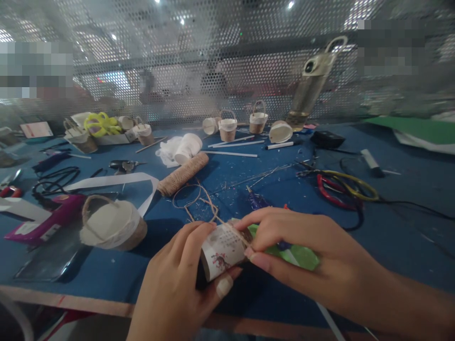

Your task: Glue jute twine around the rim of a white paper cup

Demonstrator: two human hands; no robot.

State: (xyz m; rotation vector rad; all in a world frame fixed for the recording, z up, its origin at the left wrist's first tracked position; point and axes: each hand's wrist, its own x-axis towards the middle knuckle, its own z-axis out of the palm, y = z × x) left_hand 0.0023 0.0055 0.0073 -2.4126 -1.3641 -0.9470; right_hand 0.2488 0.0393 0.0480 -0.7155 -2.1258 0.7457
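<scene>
My left hand is wrapped round a white paper cup printed with a red blossom branch and lettering, lying on its side. At the cup's right end, my right hand pinches a strand of brown twine between thumb and forefinger, against the cup wall. From there the twine loops loosely over the table to a twine roll. Partly behind my right hand lies a green glue gun-like item, its kind unclear. A small basket with a twine-covered side, white trim and handle stands to the left.
Several small twine baskets stand at the back, with a water bottle by the mesh panel. Pliers with red and yellow handles lie right. A purple box and white ribbon lie left, with scissors at the edge.
</scene>
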